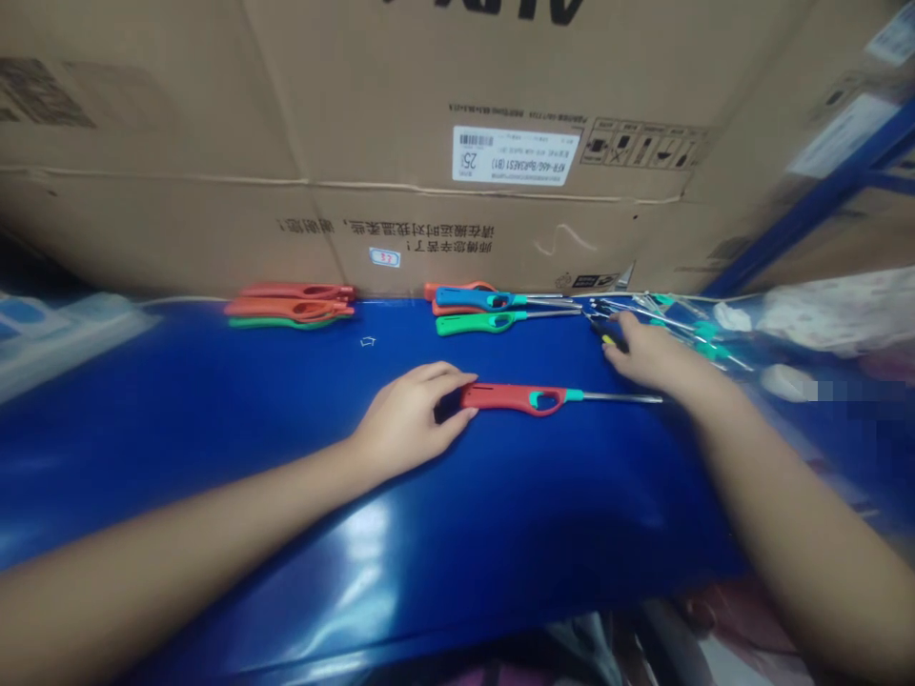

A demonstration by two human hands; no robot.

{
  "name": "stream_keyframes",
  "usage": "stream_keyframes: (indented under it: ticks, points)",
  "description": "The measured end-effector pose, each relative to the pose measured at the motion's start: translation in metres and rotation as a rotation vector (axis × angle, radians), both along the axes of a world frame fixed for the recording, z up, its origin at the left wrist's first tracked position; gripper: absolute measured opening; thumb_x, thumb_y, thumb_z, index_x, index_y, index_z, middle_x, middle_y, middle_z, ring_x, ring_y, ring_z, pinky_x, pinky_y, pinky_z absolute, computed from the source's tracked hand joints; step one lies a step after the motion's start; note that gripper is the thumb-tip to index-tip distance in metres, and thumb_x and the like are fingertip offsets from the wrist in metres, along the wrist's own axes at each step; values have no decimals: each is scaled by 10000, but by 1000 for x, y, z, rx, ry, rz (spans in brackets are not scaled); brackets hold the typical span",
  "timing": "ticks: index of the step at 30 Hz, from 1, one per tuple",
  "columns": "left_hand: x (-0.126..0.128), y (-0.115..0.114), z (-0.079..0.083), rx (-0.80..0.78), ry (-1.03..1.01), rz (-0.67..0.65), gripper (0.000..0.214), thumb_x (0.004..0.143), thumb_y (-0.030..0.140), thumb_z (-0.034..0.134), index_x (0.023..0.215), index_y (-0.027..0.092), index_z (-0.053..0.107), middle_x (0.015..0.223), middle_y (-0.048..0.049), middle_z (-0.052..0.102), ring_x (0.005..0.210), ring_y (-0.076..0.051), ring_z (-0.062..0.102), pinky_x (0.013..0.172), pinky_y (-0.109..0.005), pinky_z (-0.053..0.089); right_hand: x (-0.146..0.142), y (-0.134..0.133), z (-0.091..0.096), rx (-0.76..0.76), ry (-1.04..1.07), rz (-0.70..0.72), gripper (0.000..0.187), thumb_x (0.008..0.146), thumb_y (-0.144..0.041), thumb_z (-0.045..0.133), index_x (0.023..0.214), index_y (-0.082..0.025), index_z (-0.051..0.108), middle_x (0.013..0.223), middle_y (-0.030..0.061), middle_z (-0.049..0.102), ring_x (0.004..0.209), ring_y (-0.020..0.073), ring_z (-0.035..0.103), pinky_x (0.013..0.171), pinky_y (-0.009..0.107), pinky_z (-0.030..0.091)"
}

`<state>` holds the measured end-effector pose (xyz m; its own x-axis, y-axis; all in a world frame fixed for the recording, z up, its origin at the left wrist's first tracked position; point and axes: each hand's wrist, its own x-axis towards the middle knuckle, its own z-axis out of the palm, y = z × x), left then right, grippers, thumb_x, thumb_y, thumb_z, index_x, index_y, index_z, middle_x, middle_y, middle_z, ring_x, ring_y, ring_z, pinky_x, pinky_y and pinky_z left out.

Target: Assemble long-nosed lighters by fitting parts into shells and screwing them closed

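Note:
My left hand [411,419] pinches the handle end of a red gas lighter [500,396], which lies on the blue tabletop with its metal tube pointing right. At the back right, my right hand [647,351] is closed on a small black-and-yellow tool [606,333]; its exact kind is hard to make out. Metal lighter tubes with teal collars [704,333] lie just beyond that hand. Behind the red lighter are a green lighter [472,324] and a blue lighter [468,298], tubes fitted, over orange ones.
A large cardboard box [386,114] stands along the back edge. Orange and green lighter bodies [290,307] are stacked at the back left. A clear plastic container [71,333] sits far left, a white patterned bag [843,310] far right. A tiny white piece [367,341] lies mid-table.

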<state>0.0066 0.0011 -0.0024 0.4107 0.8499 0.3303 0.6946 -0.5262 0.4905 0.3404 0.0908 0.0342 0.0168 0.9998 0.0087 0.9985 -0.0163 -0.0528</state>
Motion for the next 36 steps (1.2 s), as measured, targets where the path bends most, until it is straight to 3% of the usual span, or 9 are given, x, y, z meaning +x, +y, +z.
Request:
stream_keyframes:
  ticks: [3,6,9,14,21,27,32,34,36]
  points:
    - [0,1,-1,-32,-19,-24,326,909,302,659,1221,214,695,1174,-56,697,918,-198,674,797,-333,569,-6,-6,15,325,159,1,409,903,-313,529,1266,-155,631,993,163,728,869,318,684,774,426,523]
    - [1,1,0,-63,-41,-11,316,887,292,692,1194,219,713,1145,-47,705,885,-196,680,798,-344,575,-30,-21,25,661,411,114,302,914,-314,522,1111,-183,710,962,113,739,814,258,674,757,385,521]
    - [2,0,2,-74,-38,0,318,869,277,712,1181,219,720,1129,-46,710,913,-214,686,813,-357,578,-70,-38,22,481,670,317,286,948,-353,513,1095,-205,708,901,74,738,733,215,663,674,348,528]
    - [0,1,0,-45,-42,-46,291,888,256,701,1176,224,725,1157,-62,709,1039,-247,680,889,-378,570,-136,-52,4,128,741,709,264,983,-304,499,1170,-213,661,1213,86,708,1109,233,664,955,402,525]
    - [0,2,-6,30,-19,-48,212,888,270,709,1091,217,738,1175,-69,715,1085,-269,675,907,-386,573,-172,-38,-5,119,701,866,280,1010,-268,465,1220,-194,635,1281,114,669,1222,230,612,1052,444,479]
    - [0,0,-5,28,-15,-44,198,885,273,697,1060,191,741,1158,-82,715,1073,-295,676,883,-416,578,-177,-30,-12,129,705,860,280,1005,-276,475,1216,-178,631,1277,122,665,1224,236,605,1063,455,462]
    - [1,-1,-2,20,-12,-47,272,894,276,674,1157,219,717,1191,-63,698,1078,-266,671,911,-397,567,-170,-33,-2,131,841,770,226,977,-280,512,1142,-208,648,1239,83,679,1153,224,626,996,416,486]
    - [1,-2,-2,9,3,-42,302,902,305,663,1185,211,710,1139,-64,703,1037,-259,676,891,-397,569,-164,-35,4,112,975,659,220,963,-320,537,1116,-219,658,1057,52,703,958,194,659,836,355,529]
    - [1,-2,-1,-3,12,-42,322,907,331,658,1198,201,707,1113,-64,702,1017,-258,674,878,-401,570,-155,-39,9,63,1157,500,229,936,-357,571,1095,-225,670,731,-6,607,643,143,573,566,269,466]
